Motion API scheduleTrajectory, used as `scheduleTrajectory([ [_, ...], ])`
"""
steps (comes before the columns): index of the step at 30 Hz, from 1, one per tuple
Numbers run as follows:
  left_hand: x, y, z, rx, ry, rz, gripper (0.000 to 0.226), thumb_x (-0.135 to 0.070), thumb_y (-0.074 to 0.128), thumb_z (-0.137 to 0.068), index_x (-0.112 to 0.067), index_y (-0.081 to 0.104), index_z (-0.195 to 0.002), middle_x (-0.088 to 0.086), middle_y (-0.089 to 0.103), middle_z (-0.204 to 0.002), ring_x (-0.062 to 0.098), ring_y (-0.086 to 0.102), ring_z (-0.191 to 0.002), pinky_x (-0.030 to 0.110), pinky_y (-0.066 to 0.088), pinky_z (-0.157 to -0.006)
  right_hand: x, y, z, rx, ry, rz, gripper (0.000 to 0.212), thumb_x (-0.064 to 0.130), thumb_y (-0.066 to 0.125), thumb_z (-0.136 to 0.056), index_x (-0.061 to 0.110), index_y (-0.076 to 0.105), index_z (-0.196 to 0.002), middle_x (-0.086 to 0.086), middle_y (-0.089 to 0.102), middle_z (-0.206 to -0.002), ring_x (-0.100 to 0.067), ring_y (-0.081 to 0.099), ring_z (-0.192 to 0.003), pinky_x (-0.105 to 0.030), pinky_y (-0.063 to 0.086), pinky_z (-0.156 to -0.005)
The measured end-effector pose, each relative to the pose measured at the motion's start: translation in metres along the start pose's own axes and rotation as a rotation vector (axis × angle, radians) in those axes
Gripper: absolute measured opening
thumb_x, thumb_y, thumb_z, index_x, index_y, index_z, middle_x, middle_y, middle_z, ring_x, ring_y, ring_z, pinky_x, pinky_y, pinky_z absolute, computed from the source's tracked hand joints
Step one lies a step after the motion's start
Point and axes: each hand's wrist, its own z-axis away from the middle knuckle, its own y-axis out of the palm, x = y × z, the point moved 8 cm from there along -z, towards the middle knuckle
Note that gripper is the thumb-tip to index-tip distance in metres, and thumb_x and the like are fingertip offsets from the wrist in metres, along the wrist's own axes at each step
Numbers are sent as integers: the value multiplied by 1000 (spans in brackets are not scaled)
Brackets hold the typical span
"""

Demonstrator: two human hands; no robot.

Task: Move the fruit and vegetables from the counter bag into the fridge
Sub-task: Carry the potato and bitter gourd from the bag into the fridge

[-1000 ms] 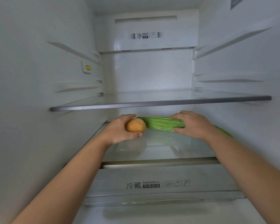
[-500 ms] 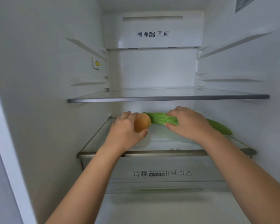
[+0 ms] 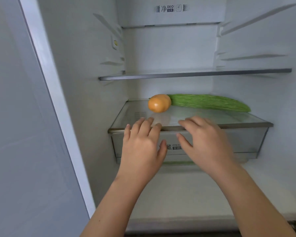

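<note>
My left grip (image 3: 141, 147) and right grip (image 3: 207, 142) hover empty, fingers loose, at the shelf (image 3: 246, 125) edge. The orange fruit (image 3: 159, 103) and gourd (image 3: 210, 102) lie touching near the back, deep enough, I'd judge, not to roll out.

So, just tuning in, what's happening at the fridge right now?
A person is at the open fridge. An orange fruit and a long green gourd lie on the glass shelf above the crisper drawer, the fruit at the gourd's left end. The left hand and right hand are open before the shelf's front edge, holding nothing. Both items look placed; the counter bag is out of view.
</note>
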Motion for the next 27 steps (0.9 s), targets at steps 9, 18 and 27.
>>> scheduleTrajectory([
  [9,-10,-48,88,-1,-160,-112,41,-29,45,-80,-6,62,-109,12,64,-115,31,58,-108,52,47,-88,54,-14,59,25,-132,-167,40,31,45,-79,6,67,-101,-11,66,-93,-34,62,-84,-42,51,-74],
  [18,-15,-117,192,2,-449,-338,39,-27,45,-81,-6,63,-108,13,62,-118,34,55,-112,53,46,-88,131,-24,116,95,-333,-433,32,25,57,-76,5,68,-98,-12,68,-94,-34,64,-82,-40,51,-74],
  [27,-16,-239,293,-22,-718,-639,39,-30,44,-82,-8,63,-109,11,62,-120,32,54,-114,51,43,-92,267,-72,171,128,-622,-771,44,35,41,-83,5,68,-100,-11,70,-94,-31,65,-84,-39,51,-74],
])
